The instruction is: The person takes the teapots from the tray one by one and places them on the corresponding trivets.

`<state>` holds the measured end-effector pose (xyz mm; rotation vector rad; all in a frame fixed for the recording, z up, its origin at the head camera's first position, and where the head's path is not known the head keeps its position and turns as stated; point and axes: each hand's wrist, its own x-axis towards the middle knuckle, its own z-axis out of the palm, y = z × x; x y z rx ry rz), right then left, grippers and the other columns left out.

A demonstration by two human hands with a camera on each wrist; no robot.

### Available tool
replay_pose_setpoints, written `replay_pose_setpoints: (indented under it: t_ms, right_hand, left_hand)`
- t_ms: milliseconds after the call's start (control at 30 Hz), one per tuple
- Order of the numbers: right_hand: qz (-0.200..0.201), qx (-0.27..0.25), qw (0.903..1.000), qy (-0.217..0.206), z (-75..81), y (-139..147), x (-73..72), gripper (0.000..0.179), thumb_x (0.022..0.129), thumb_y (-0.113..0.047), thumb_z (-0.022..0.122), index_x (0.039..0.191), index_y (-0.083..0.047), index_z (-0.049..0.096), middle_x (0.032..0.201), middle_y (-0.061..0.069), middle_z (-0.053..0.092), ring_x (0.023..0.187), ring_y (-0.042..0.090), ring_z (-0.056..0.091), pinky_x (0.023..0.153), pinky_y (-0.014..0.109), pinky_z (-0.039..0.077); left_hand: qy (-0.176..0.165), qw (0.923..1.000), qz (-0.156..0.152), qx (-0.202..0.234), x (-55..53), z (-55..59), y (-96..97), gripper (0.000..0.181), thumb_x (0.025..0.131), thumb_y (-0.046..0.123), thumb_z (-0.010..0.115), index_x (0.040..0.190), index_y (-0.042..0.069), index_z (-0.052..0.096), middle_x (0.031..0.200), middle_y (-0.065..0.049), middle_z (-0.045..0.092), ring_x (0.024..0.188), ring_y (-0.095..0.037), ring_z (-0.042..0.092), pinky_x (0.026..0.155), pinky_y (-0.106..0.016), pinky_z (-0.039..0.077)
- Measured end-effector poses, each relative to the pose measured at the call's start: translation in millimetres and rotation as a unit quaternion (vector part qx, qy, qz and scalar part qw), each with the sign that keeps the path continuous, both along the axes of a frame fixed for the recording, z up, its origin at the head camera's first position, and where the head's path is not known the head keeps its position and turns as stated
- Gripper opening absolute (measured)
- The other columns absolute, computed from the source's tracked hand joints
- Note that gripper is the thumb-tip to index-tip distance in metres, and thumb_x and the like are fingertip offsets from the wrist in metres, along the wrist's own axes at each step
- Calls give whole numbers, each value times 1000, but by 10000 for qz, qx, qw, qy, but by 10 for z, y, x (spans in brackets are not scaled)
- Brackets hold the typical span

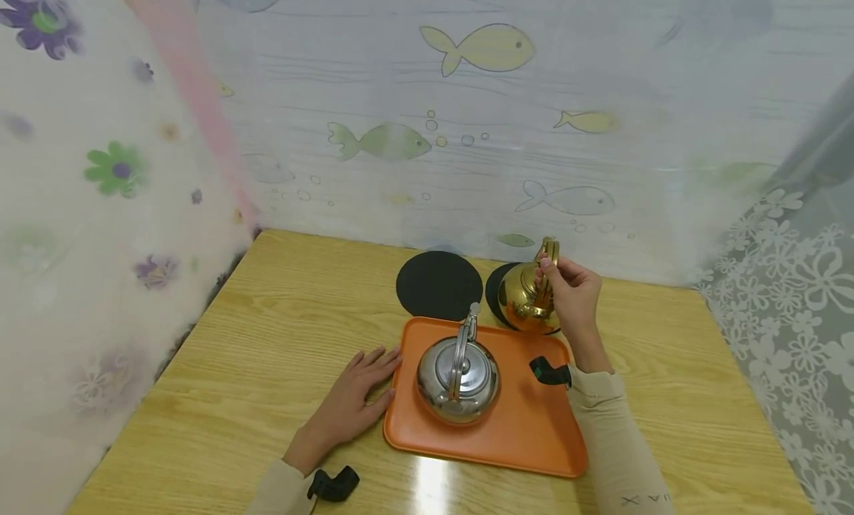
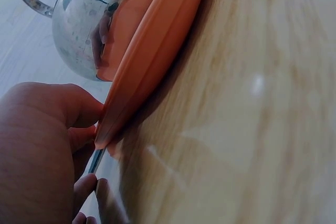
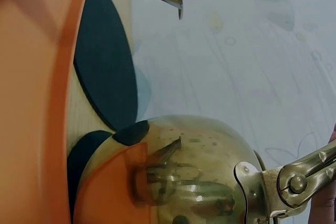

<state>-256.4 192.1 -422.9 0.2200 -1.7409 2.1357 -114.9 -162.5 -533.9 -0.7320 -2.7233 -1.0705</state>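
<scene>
Golden, round-bellied kettle (image 1: 519, 298) mirrors the smooth orange tray (image 1: 527, 433).

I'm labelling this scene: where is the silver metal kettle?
In the head view, the silver metal kettle stands left of centre on the orange rectangular tray, near the left hand.
</scene>
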Motion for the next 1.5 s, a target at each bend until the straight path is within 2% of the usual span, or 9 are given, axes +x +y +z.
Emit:
replay_pose_setpoints:
  t_ms: [300,500,700,767,1033,1333,1500]
  right_hand:
    - [1,68,10000,32,-21,19,-60,34,96,-4,69,102,30,63,78,10,75,66,15,68,62,23,59]
    - [-66,254,9996,-91,-29,45,-82,39,96,-8,70,106,29,63,90,12,78,67,15,70,64,25,60]
    - [-46,320,9995,-67,-38,56,-98,39,96,-9,71,106,28,65,86,15,77,66,14,70,63,24,60]
    - [-57,331,9994,-83,-43,58,-107,40,96,-10,71,106,28,64,82,11,77,66,15,70,62,24,60]
    - [-83,344,9990,-255,-41,70,-118,14,96,-11,71,93,0,79,74,3,75,65,14,69,63,25,61]
    - [-153,440,9985,-280,-41,97,-128,19,97,-14,70,85,-2,79,66,1,71,59,12,64,56,21,56]
    - [-136,419,9984,-340,-44,104,-144,19,98,-13,69,84,-4,79,65,-1,70,58,11,64,57,21,55]
  left_hand:
    - [-77,10000,22,50,16,2,-4,53,100,30,64,148,11,55,157,-1,47,149,-32,38,121,-62,23]
    - [-91,9999,14,76,16,18,4,53,100,30,64,148,11,55,156,-2,48,148,-33,39,121,-62,24]
    - [-203,9998,10,59,15,25,-2,53,102,32,62,150,12,53,158,0,46,150,-30,37,122,-60,22]
    - [-261,9996,12,65,17,26,-5,53,102,33,62,150,12,53,158,0,45,150,-29,36,123,-59,21]
    - [-229,9997,24,101,22,22,-4,52,101,31,62,149,12,54,157,0,46,150,-29,37,123,-59,21]
    - [-59,10000,17,72,26,14,4,52,101,29,63,148,10,55,156,-4,48,148,-34,39,120,-63,23]
    - [-66,10000,7,69,22,22,5,52,101,29,63,148,9,55,156,-5,48,148,-35,39,120,-64,24]
